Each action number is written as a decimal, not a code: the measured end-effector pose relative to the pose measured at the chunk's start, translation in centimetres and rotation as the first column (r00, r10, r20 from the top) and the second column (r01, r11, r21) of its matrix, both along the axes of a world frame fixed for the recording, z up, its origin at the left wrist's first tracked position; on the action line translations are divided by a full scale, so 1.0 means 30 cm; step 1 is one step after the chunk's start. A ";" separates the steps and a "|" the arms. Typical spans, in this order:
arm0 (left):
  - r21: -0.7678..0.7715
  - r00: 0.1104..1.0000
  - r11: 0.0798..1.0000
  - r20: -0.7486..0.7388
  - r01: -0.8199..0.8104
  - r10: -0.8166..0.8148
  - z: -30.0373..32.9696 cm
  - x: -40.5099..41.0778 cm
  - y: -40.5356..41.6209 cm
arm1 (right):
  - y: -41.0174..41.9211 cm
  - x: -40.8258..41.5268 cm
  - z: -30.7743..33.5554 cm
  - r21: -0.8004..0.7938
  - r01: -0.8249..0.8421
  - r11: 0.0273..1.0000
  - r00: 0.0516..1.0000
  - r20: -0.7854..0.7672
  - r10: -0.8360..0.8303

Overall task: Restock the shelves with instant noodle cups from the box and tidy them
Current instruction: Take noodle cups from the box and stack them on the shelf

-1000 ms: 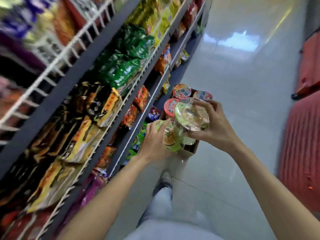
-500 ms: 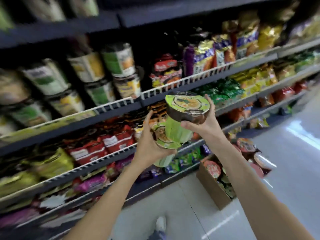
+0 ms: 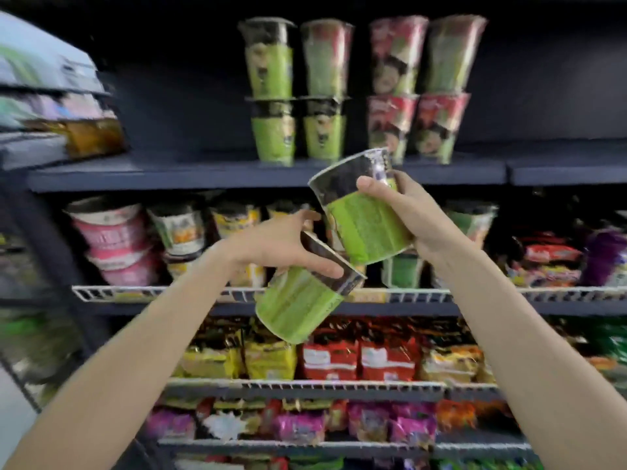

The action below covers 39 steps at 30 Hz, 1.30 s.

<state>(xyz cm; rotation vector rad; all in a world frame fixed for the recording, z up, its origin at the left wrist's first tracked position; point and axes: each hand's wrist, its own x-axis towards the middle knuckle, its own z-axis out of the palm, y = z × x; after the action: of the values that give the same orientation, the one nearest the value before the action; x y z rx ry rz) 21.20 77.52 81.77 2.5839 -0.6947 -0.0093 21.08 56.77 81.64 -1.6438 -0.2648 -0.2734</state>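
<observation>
Below the top shelf [image 3: 237, 173], two green noodle cups are raised but not yet placed. The right hand [image 3: 412, 217] grasps the higher cup [image 3: 359, 215] just under the shelf edge; the left hand [image 3: 278, 244] grasps the lower cup [image 3: 298, 300], tilted, further below. On that shelf stand stacked green cups [image 3: 271, 93], with room to their left. Both placements and the tidying seem left; the box is out of view.

2 green noodle cups [image 3: 364, 222] [image 3: 298, 305] tilted, held before shelves [image 3: 237, 173].
</observation>
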 end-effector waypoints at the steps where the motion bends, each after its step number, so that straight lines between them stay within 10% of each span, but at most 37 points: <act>1: 0.015 1.000 1.000 0.021 0.021 -0.021 0.050 0.032 0.056 | 0.065 0.034 0.039 0.013 -0.010 1.000 1.000 0.001 0.010; 19: -0.611 0.910 0.790 0.295 -0.054 0.291 0.371 0.576 0.674 | 0.748 0.510 0.473 0.391 0.051 0.919 0.944 0.282 -0.172; 33: -0.822 0.918 0.547 0.081 -0.159 0.388 0.289 0.861 0.589 | 0.891 0.768 0.490 -0.324 0.472 0.820 0.850 0.414 -0.325; 39: -0.781 0.939 0.599 0.048 -0.178 0.341 0.303 0.895 0.555 | 0.896 0.821 0.430 -0.285 0.616 0.734 0.750 0.498 -0.436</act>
<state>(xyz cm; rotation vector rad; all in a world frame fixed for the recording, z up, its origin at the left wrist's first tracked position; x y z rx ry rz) 48.05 94.15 90.87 1.8119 -0.2597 0.5333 45.69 83.66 94.55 -2.0850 -0.1482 -1.0824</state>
